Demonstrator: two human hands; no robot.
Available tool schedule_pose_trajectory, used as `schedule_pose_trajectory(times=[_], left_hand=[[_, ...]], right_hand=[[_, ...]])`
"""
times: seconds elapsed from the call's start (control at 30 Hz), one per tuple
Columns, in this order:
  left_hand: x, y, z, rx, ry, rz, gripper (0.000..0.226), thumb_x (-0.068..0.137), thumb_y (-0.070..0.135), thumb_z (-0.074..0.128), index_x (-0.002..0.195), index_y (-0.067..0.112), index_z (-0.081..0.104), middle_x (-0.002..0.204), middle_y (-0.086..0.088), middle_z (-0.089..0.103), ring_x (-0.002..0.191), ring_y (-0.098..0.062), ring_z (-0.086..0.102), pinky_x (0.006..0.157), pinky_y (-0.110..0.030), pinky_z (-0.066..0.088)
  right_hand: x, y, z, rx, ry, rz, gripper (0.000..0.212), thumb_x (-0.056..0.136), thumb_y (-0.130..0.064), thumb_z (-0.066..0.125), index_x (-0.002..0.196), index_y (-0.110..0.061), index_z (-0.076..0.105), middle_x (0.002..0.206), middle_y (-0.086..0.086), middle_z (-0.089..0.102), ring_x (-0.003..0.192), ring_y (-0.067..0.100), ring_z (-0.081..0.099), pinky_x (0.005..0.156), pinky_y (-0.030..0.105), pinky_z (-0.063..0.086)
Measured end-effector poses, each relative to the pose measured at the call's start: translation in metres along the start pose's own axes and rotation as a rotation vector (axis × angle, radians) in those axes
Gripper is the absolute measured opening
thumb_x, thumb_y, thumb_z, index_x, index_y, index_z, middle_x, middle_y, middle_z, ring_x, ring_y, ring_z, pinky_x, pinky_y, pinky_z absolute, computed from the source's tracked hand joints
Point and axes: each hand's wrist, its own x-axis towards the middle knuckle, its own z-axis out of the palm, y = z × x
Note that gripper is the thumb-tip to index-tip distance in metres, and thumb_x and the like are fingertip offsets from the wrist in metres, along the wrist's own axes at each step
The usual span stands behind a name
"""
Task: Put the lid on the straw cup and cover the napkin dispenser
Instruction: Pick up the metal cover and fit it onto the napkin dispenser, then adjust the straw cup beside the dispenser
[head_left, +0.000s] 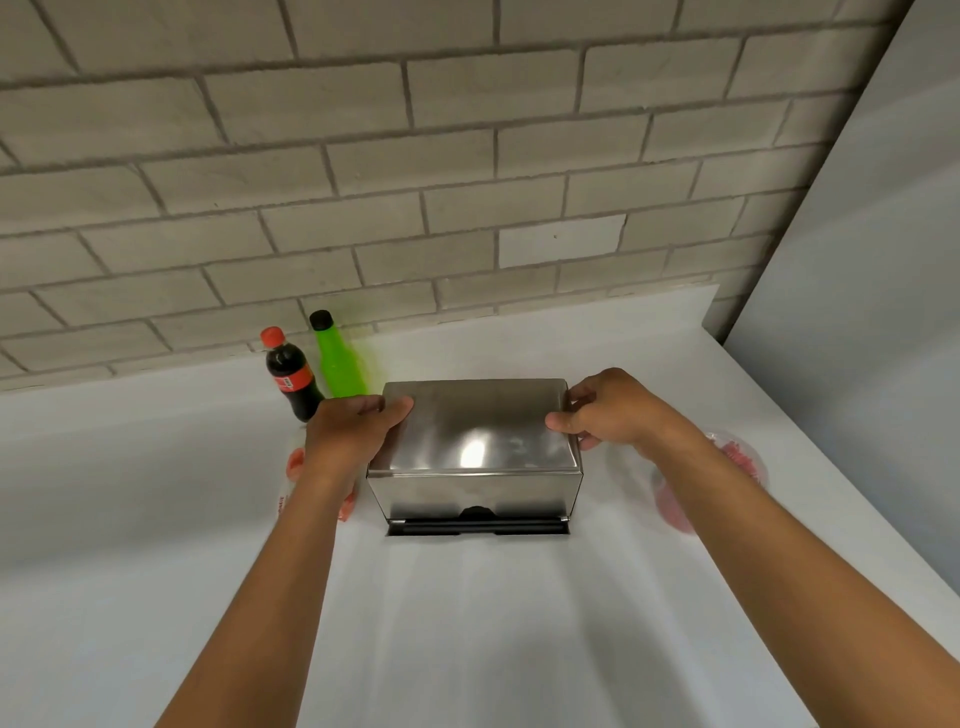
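While both bare forearms reach forward over the white counter (156, 519), the left hand (349, 434) clasps the left end of the steel napkin dispenser cover (475, 426), thumb laid on top and fingers curled down its side. The right hand (610, 410) pinches the cover's right end, thumb on top. The cover sits on the dispenser at mid-counter, with a blurred clear cup with red print (727, 467) to its right behind the right wrist, and a cola bottle (291, 376) and green bottle (337, 358) behind-left.

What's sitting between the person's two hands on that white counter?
In the head view, the steel napkin dispenser cover fills the stretch between the left hand and the right hand; each hand grips one end of it.
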Motion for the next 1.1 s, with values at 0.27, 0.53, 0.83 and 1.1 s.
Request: schedule_pose_trajectory(times=[0.27, 0.53, 0.83, 1.1], left_hand=[[0.002, -0.001, 0.004, 0.032, 0.021, -0.039, 0.039, 0.081, 0.051, 0.084, 0.082, 0.012, 0.081, 0.06, 0.012, 0.069, 0.055, 0.0, 0.059, 0.057, -0.018, 0.044], [-0.009, 0.0, 0.005, 0.132, 0.058, 0.055, 0.065, 0.086, 0.061, 0.076, 0.136, 0.02, 0.068, 0.126, 0.003, 0.07, 0.113, -0.02, 0.066, 0.092, -0.029, 0.047], [-0.048, 0.053, 0.043, 0.167, -0.043, 0.544, 0.068, 0.087, 0.053, 0.079, 0.147, 0.026, 0.06, 0.148, 0.003, 0.053, 0.137, -0.012, 0.049, 0.112, -0.023, 0.035], [-0.11, 0.082, 0.134, 0.087, -0.511, 0.843, 0.1, 0.078, 0.048, 0.088, 0.161, 0.035, 0.035, 0.161, 0.009, 0.033, 0.143, 0.002, 0.031, 0.098, 0.009, 0.014]], right_hand=[[-0.002, 0.0, 0.003, -0.021, 0.009, 0.018, 0.033, 0.081, -0.028, 0.088, 0.1, -0.003, 0.076, 0.089, 0.011, 0.081, 0.077, 0.028, 0.08, 0.093, 0.048, 0.06], [-0.014, -0.004, -0.001, -0.006, 0.033, 0.047, 0.069, 0.081, -0.042, 0.087, 0.139, -0.016, 0.059, 0.124, 0.001, 0.069, 0.084, 0.023, 0.077, 0.086, 0.034, 0.059], [-0.044, 0.018, -0.045, 0.119, 0.254, -0.097, 0.055, 0.081, -0.046, 0.086, 0.131, -0.034, 0.069, 0.124, -0.01, 0.068, 0.107, 0.01, 0.067, 0.08, 0.024, 0.049], [-0.096, 0.108, -0.086, 0.017, 0.339, 0.05, 0.081, 0.075, -0.04, 0.091, 0.145, -0.05, 0.052, 0.139, -0.01, 0.052, 0.131, 0.019, 0.054, 0.096, 0.036, 0.052]])
